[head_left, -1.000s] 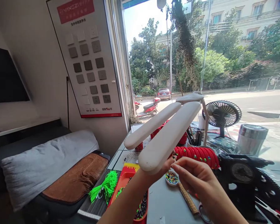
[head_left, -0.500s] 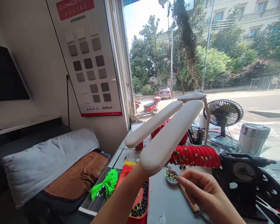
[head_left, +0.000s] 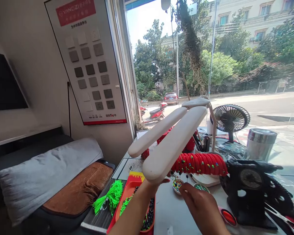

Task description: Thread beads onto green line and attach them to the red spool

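My left hand (head_left: 153,184) is mostly hidden behind the white two-armed lamp (head_left: 173,143); only a bit of it shows below the lamp. My right hand (head_left: 198,199) is closed, with fingertips pressed together beside a small round dish of colourful beads (head_left: 177,185). Whatever it pinches is too small to make out. Above both hands lies a roll of red cord dotted with small beads (head_left: 202,164), joined to a black machine (head_left: 251,179). Dark beads dangle under the roll. A second small dish (head_left: 201,187) stands just behind my right hand.
A red tray (head_left: 150,225) of black and green beads lies at lower centre, beside a bright green thread bundle (head_left: 109,195). Red-handled scissors (head_left: 227,216) lie right of my right hand. A black fan (head_left: 230,118) and a metal canister (head_left: 262,143) stand at back right.
My right hand has turned and moved left, its fingers now pointing up near the bead dish. The second dish and the red scissor handle have come into view. The camera view has shifted slightly.
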A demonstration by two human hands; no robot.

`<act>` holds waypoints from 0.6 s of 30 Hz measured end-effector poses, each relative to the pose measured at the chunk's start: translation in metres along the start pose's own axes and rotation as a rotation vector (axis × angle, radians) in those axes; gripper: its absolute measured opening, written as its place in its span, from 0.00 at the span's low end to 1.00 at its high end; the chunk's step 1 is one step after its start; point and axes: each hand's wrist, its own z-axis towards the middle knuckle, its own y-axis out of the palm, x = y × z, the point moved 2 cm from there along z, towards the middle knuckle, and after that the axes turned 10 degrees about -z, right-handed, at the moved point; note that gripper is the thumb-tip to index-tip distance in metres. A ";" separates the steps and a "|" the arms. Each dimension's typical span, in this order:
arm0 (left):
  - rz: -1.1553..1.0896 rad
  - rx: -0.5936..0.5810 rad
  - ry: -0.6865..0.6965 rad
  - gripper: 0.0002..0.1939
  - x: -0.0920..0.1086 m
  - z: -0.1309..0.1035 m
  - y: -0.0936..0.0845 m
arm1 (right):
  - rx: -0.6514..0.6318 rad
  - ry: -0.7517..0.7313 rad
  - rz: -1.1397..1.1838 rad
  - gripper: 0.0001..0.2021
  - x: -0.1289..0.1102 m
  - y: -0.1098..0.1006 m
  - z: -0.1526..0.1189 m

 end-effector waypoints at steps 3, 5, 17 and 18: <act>-0.174 -0.145 -0.113 0.16 -0.013 -0.001 0.007 | -0.005 0.004 -0.072 0.16 0.002 0.002 0.002; -0.267 -0.208 -0.142 0.18 -0.015 -0.001 0.010 | -0.013 0.006 -0.100 0.16 0.001 0.001 0.003; -0.223 -0.226 -0.152 0.09 -0.019 -0.001 0.013 | -0.041 -0.060 -0.182 0.13 0.003 -0.002 -0.002; -0.205 -0.211 -0.140 0.09 -0.020 0.000 0.013 | -0.034 -0.068 -0.205 0.13 0.001 -0.011 -0.004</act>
